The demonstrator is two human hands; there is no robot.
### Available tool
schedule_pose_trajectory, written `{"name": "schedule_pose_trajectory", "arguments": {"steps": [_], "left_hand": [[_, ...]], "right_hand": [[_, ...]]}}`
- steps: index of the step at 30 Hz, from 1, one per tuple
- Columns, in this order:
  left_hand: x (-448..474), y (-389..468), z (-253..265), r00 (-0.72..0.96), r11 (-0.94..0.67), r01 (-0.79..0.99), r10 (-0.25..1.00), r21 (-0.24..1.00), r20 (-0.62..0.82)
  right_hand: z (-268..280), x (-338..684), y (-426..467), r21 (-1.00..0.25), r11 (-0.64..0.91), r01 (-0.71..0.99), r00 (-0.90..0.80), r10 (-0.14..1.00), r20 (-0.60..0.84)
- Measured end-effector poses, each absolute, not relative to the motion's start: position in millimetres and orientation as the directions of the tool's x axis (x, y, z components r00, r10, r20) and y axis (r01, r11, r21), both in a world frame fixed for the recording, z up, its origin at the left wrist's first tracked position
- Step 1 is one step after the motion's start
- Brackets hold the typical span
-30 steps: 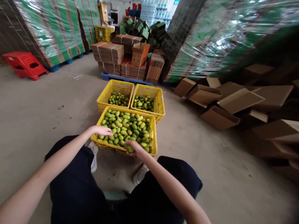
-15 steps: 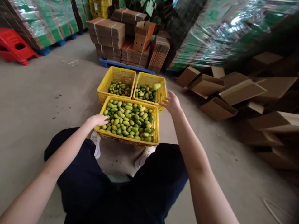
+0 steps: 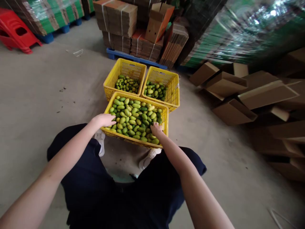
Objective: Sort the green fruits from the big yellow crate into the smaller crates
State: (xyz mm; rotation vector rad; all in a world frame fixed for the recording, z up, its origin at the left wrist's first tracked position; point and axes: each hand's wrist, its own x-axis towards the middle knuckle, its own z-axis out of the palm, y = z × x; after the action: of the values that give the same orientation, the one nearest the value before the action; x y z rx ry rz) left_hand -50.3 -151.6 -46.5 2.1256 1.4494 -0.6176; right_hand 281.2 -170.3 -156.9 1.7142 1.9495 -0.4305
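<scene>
A yellow crate in front of my knees is full of small oval fruit, green to yellowish. My left hand rests over its left side, fingers stretched out and touching the fruit there. At the right side of the same crate, my right hand is down among the fruit with its fingers curled; what lies under them is hidden. Behind stand two more yellow crates, the rear left crate and the rear right crate, each holding a lower layer of similar fruit.
Bundles of flat cardboard sit on a blue pallet beyond the crates. Open cardboard boxes lie heaped at the right, before a plastic-wrapped stack. A red plastic stool is at the far left.
My right hand has come from beside the rear right crate down into the front crate's fruit. A pale fruit high in the rear right crate has dropped lower. My left hand stays at the front crate.
</scene>
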Motion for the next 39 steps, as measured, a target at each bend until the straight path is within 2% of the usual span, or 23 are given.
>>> {"name": "schedule_pose_trajectory", "arguments": {"steps": [4, 8, 12, 17, 22, 24, 25, 27, 29, 30, 33, 35, 37, 39], "left_hand": [[-47, -157, -41, 0.338, -0.296, 0.940, 0.729, 0.172, -0.595], [-45, -162, -32, 0.320, -0.304, 0.943, 0.710, 0.137, -0.628], [-41, -164, -25, 0.318, -0.310, 0.942, 0.705, 0.128, -0.634], [-34, -164, -26, 0.325, -0.331, 0.937, 0.706, 0.113, -0.629], [-27, -161, -35, 0.332, -0.359, 0.929, 0.707, 0.088, -0.625], [-23, -161, -37, 0.364, -0.374, 0.920, 0.715, 0.113, -0.596], [-21, -162, -37, 0.398, -0.388, 0.911, 0.730, 0.142, -0.556], [-14, -166, -34, 0.493, -0.430, 0.870, 0.765, 0.242, -0.414], [-4, -172, -30, 0.589, -0.478, 0.785, 0.773, 0.393, -0.236], [0, -174, -28, 0.627, -0.498, 0.725, 0.764, 0.476, -0.155], [13, -178, -24, 0.674, -0.525, 0.520, 0.737, 0.673, 0.054], [17, -178, -23, 0.652, -0.537, 0.417, 0.739, 0.733, 0.171], [19, -177, -22, 0.601, -0.535, 0.366, 0.761, 0.761, 0.245], [19, -176, -20, 0.531, -0.493, 0.352, 0.805, 0.796, 0.264]], "right_hand": [[-163, 282, -181, 0.129, 0.130, 0.983, -0.046, 0.856, -0.516], [-168, 280, -185, 0.136, 0.042, 0.990, 0.025, 0.889, -0.457], [-165, 282, -185, 0.090, -0.059, 0.994, 0.091, 0.903, -0.419], [-152, 281, -180, -0.112, -0.097, 0.989, 0.042, 0.907, -0.420], [-135, 266, -175, -0.345, -0.132, 0.929, -0.002, 0.933, -0.361], [-122, 259, -174, -0.490, -0.168, 0.855, -0.009, 0.941, -0.338], [-113, 255, -174, -0.611, -0.195, 0.768, -0.023, 0.944, -0.330], [-93, 245, -179, -0.885, -0.267, 0.380, -0.070, 0.946, -0.316], [-72, 233, -187, -0.954, -0.299, 0.016, -0.146, 0.943, -0.298], [-62, 226, -193, -0.946, -0.316, -0.076, -0.184, 0.937, -0.299], [-40, 211, -208, -0.925, -0.328, -0.189, -0.272, 0.923, -0.272], [-33, 210, -211, -0.931, -0.303, -0.203, -0.315, 0.920, -0.231], [-33, 219, -206, -0.938, -0.299, -0.176, -0.365, 0.905, -0.220], [-42, 236, -195, -0.949, -0.311, -0.058, -0.392, 0.881, -0.265]]}}
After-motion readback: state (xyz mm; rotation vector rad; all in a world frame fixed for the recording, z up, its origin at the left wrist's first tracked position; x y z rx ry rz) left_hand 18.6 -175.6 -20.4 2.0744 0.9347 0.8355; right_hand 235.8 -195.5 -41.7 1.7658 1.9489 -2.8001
